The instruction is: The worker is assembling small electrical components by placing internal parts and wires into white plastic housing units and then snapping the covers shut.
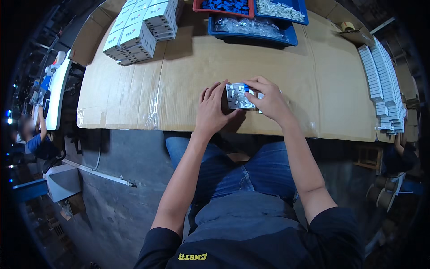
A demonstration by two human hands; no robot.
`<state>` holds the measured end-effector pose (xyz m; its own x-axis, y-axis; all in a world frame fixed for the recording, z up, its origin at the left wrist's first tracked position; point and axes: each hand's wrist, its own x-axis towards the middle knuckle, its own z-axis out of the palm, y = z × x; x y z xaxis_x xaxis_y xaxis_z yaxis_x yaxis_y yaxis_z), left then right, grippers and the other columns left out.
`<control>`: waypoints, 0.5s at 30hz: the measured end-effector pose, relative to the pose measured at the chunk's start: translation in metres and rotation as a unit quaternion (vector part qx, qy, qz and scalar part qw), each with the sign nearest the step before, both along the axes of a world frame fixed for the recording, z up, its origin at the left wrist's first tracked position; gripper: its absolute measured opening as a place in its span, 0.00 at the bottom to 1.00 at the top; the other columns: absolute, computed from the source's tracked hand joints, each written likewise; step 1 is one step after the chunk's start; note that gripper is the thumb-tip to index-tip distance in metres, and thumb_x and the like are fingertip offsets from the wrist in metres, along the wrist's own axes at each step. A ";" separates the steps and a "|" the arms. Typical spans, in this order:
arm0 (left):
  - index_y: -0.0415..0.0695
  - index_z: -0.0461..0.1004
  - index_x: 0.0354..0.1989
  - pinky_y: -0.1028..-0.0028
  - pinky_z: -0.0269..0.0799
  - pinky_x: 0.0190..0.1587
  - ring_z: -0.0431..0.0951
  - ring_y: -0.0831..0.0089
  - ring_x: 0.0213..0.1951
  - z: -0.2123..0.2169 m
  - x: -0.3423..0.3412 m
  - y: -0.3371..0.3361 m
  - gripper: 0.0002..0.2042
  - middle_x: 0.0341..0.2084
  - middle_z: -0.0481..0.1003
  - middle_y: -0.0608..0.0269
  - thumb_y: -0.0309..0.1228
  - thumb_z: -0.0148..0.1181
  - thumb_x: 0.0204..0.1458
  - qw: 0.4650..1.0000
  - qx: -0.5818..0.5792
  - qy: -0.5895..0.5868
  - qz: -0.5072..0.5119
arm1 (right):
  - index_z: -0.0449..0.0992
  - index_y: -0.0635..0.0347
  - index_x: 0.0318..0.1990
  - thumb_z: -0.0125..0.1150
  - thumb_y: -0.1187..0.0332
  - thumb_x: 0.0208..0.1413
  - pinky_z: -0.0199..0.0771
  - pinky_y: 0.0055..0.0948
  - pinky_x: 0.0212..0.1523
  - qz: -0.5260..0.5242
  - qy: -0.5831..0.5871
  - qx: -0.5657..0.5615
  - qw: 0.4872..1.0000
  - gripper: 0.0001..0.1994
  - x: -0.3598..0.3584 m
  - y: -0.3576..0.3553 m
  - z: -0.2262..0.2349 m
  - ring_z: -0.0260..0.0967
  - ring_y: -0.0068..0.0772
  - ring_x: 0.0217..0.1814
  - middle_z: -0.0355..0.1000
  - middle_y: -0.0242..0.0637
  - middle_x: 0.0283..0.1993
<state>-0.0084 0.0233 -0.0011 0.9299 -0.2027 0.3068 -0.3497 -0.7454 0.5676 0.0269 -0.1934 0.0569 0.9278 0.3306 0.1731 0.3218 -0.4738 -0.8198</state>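
A shallow white plastic housing (236, 101) with small compartments lies on the cardboard-covered table in front of me. My left hand (212, 110) grips its left side, fingers along the far left edge and thumb by the near edge. Over the right part of the housing, my right hand (270, 99) pinches a small blue plastic part (246, 88) at the far right corner. The right fingers hide much of that side, and whether the blue part is seated in the housing I cannot tell.
White boxes (134, 36) are stacked at the far left of the table (188, 67). At the back stand a red bin (197, 10) of blue parts, a blue bin (305, 18) of white parts and another blue bin (251, 41) of clear pieces. White housings (380, 80) line the right edge.
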 end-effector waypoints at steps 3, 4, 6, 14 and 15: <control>0.43 0.62 0.72 0.55 0.51 0.75 0.64 0.57 0.72 0.002 0.000 0.001 0.46 0.66 0.71 0.56 0.49 0.76 0.46 1.000 -0.002 0.006 0.001 | 0.81 0.66 0.54 0.70 0.70 0.56 0.76 0.39 0.53 0.009 -0.026 -0.040 0.999 0.18 0.006 0.012 -0.009 0.78 0.48 0.51 0.79 0.46 0.48; 0.44 0.61 0.73 0.55 0.51 0.75 0.63 0.57 0.72 0.002 0.000 0.000 0.47 0.67 0.70 0.56 0.48 0.77 0.45 1.000 -0.007 0.012 0.002 | 0.82 0.64 0.53 0.70 0.69 0.55 0.76 0.41 0.53 0.006 -0.055 -0.053 0.997 0.18 0.009 0.015 -0.011 0.77 0.49 0.52 0.78 0.46 0.47; 0.44 0.61 0.72 0.55 0.51 0.75 0.63 0.57 0.72 0.002 0.000 0.000 0.47 0.67 0.70 0.56 0.48 0.77 0.45 1.000 -0.008 0.013 0.003 | 0.82 0.62 0.52 0.70 0.68 0.55 0.77 0.42 0.52 0.009 -0.061 -0.100 0.993 0.17 0.014 0.018 -0.013 0.76 0.49 0.51 0.79 0.45 0.48; 0.44 0.62 0.73 0.57 0.51 0.75 0.63 0.57 0.72 0.003 -0.001 0.000 0.47 0.67 0.69 0.55 0.49 0.77 0.44 0.999 -0.022 0.031 0.014 | 0.83 0.57 0.49 0.68 0.66 0.56 0.78 0.43 0.51 0.032 -0.136 -0.141 0.980 0.14 0.018 0.031 -0.024 0.75 0.45 0.53 0.79 0.39 0.47; 0.44 0.62 0.72 0.56 0.51 0.75 0.63 0.57 0.72 0.003 -0.001 0.000 0.47 0.67 0.69 0.55 0.49 0.77 0.44 0.999 -0.019 0.029 0.014 | 0.83 0.57 0.48 0.68 0.67 0.56 0.78 0.42 0.51 0.029 -0.139 -0.145 0.979 0.13 0.019 0.032 -0.027 0.75 0.45 0.53 0.78 0.39 0.47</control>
<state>-0.0090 0.0235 0.0018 0.9515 -0.1654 0.2594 -0.2947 -0.7317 0.6147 0.0458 -0.1613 0.0302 0.8366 0.4535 0.3074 0.5463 -0.6477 -0.5311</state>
